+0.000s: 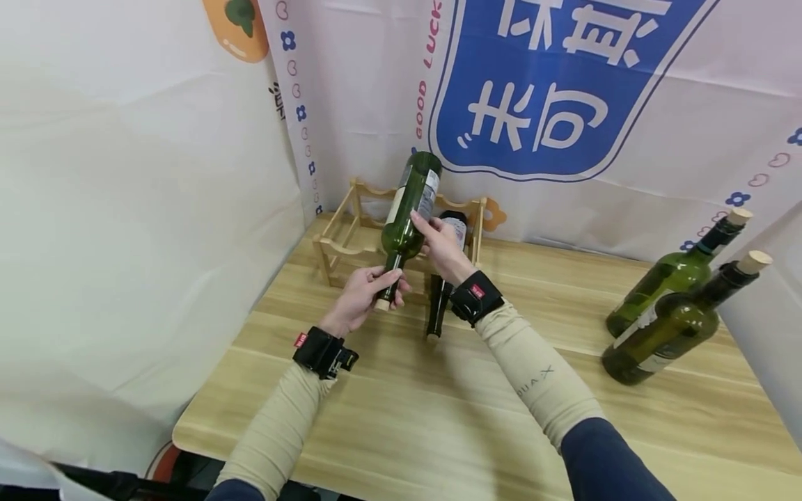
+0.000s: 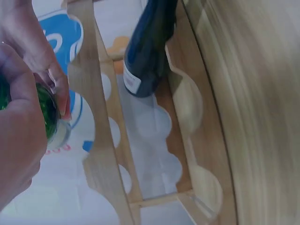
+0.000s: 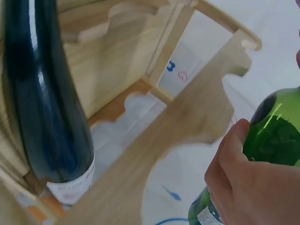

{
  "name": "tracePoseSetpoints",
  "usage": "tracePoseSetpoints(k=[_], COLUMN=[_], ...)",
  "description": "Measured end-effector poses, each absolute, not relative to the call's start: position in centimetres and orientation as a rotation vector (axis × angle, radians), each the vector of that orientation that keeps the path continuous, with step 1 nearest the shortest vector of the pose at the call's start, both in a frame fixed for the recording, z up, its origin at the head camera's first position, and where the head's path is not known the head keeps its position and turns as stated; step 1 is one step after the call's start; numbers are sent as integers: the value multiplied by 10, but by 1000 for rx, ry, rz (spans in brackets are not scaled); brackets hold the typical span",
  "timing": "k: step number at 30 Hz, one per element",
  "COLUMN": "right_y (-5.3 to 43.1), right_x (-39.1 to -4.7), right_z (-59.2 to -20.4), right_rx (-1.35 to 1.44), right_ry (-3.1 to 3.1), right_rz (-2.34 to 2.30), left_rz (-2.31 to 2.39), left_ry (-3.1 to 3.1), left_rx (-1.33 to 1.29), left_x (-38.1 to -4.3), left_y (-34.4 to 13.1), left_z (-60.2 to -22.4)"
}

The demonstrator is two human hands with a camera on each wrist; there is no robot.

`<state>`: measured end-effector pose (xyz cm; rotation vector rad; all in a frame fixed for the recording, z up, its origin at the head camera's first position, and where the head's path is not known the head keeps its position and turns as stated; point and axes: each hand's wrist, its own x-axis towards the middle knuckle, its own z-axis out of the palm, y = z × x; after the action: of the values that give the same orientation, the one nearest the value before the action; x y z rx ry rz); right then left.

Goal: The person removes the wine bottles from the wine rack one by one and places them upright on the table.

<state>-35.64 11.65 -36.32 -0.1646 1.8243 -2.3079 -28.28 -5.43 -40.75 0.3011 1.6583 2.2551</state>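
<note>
A green wine bottle is held tilted over a light wooden wine rack, its base up toward the wall and its corked neck toward me. My left hand grips the neck just behind the cork. Higher up, my right hand holds the side of the body near the label, thumb on top. Beside it a dark bottle lies in the right part of the rack, neck sticking out at the front; the right wrist view shows this dark bottle resting in the lower level.
Two corked green bottles, one nearer and one behind it, stand on the right side of the wooden table. A white printed cloth hangs close behind the rack and along the left side.
</note>
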Motion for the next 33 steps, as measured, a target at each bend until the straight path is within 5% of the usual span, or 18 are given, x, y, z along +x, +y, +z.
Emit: tracePoseSetpoints(k=[33], right_y=[211], right_x=[-345], right_z=[-350], right_rx=[-123], right_ry=[1840], right_rz=[-2349], left_rz=[2206], left_ry=[1590], left_rx=[366], left_x=[-284], left_y=[40], left_z=[-394])
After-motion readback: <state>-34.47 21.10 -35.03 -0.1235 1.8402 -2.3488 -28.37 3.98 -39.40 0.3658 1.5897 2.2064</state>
